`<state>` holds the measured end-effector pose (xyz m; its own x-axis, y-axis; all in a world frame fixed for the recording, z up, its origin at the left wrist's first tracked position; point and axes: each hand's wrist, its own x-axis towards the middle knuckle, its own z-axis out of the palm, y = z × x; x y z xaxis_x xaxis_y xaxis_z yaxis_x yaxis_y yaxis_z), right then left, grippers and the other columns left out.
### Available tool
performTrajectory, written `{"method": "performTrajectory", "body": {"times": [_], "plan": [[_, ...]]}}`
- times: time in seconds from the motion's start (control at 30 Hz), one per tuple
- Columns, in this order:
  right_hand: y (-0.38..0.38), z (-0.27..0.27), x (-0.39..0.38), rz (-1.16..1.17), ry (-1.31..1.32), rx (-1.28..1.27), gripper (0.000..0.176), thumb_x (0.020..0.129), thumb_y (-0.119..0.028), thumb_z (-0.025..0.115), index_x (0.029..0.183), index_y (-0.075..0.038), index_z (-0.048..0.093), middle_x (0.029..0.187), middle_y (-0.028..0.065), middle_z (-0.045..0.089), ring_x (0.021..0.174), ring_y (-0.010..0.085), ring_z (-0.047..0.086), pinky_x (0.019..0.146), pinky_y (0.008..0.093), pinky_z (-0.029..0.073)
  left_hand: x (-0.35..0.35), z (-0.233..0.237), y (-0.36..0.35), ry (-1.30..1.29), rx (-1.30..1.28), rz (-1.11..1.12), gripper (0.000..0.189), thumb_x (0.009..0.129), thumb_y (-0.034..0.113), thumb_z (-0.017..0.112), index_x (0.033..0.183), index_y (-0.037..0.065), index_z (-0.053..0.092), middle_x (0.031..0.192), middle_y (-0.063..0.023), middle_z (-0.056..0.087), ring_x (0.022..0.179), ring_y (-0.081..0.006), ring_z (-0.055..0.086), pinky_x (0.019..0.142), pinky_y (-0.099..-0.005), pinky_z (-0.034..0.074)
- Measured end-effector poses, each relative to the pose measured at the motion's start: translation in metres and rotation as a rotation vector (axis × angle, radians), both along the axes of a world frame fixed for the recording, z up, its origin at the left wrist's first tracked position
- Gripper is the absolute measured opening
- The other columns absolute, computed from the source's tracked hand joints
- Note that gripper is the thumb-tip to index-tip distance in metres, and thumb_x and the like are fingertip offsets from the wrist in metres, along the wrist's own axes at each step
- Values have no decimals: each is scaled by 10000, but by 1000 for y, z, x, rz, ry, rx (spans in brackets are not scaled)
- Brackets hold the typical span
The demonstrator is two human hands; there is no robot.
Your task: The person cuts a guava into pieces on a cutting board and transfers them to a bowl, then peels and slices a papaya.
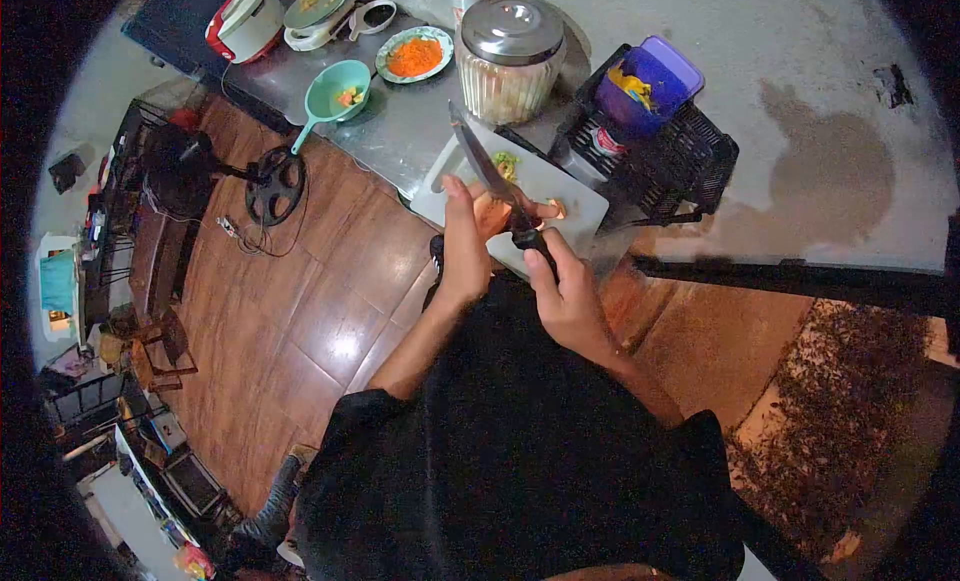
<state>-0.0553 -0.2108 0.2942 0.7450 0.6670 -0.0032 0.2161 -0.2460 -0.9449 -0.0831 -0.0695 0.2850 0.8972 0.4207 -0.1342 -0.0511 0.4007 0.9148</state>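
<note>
A white cutting board (pixel 570 188) lies at the edge of the metal counter in front of me. My right hand (pixel 572 299) is wrapped round the black handle of a knife (pixel 480 158), whose long blade points up and to the left over the board. Left of the knife, my left hand (pixel 464 246) has its thumb raised; its other fingers reach behind the blade, around an orange-brown piece of food (pixel 492 216) that I cannot make out clearly. Green bits (pixel 506 165) lie on the board beyond the blade, and small orange scraps (pixel 556 210) near its right side.
Beyond the board stands a lidded glass jar (pixel 510 71). A plate of shredded orange food (pixel 415 56), a green strainer (pixel 338 93) and a red-and-white appliance (pixel 244 23) are on the left. At right sits a black crate (pixel 690 161) with a purple container (pixel 655 81).
</note>
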Motion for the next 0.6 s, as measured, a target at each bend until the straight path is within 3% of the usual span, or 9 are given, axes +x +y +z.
{"method": "performTrajectory", "body": {"times": [0.07,0.17,0.23,0.27,0.33,0.6], "plan": [[1,-1,0,-20,-89,3,185,974,-183,464,1030,-10,499,674,169,552,596,294,582,555,390,416,0,6,-4,-29,-113,33,884,879,754,110,901,-19,538,816,-169,632,854,-324,663,824,-396,495],[2,-2,1,34,59,25,202,979,-189,460,1055,-7,502,639,112,530,557,220,545,538,358,410,3,0,-2,-34,-42,96,830,941,665,106,908,-37,547,803,-172,637,744,-277,671,719,-368,532],[1,-1,3,92,283,81,192,987,-192,456,1056,-22,512,611,24,472,532,118,465,518,291,390,4,1,-2,-25,-80,114,835,937,672,111,920,-41,546,787,-162,629,729,-280,672,707,-369,539],[1,-2,3,90,284,81,192,987,-192,456,1056,-22,512,611,24,472,532,118,465,518,291,390,4,1,-3,-15,-117,132,841,933,678,115,932,-45,545,771,-152,620,714,-282,674,694,-369,545],[2,-4,2,106,515,169,162,996,-194,445,1019,-49,513,607,-40,403,546,43,383,502,222,347,4,0,-1,-5,-110,130,850,926,689,120,941,-47,544,763,-148,616,720,-283,675,691,-367,549],[-2,-2,7,170,860,139,252,1017,-322,402,924,-92,447,592,-37,387,416,34,302,364,213,260,4,-4,3,74,-170,104,946,859,776,100,869,-44,571,778,-179,637,785,-319,672,760,-406,536]]}}
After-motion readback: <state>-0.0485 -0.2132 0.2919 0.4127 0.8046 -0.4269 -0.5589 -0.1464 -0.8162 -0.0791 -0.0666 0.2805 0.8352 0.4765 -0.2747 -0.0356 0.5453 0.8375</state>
